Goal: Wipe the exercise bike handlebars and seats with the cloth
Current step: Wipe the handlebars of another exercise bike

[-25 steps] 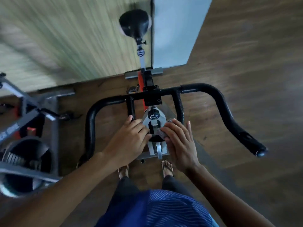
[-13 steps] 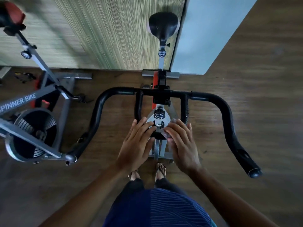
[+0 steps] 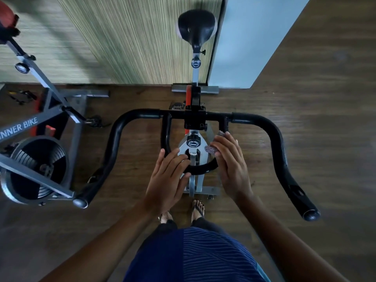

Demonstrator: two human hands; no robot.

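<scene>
The cloth [image 3: 210,150] sits bunched under my right hand [image 3: 232,167], whose fingers curve over it against the right side of the inner loop of the handlebars [image 3: 200,169]. My left hand [image 3: 166,176] rests flat and relaxed on the loop's left side, holding nothing. To wipe well, I'd press firmly and slide round the curve, steadying with the left. The seat [image 3: 196,25] lies well beyond both hands.

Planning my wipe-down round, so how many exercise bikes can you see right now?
2. One bike straight ahead, with the black handlebars; a second bike at far left, cut off by the frame edge. More may stand out of view.
</scene>
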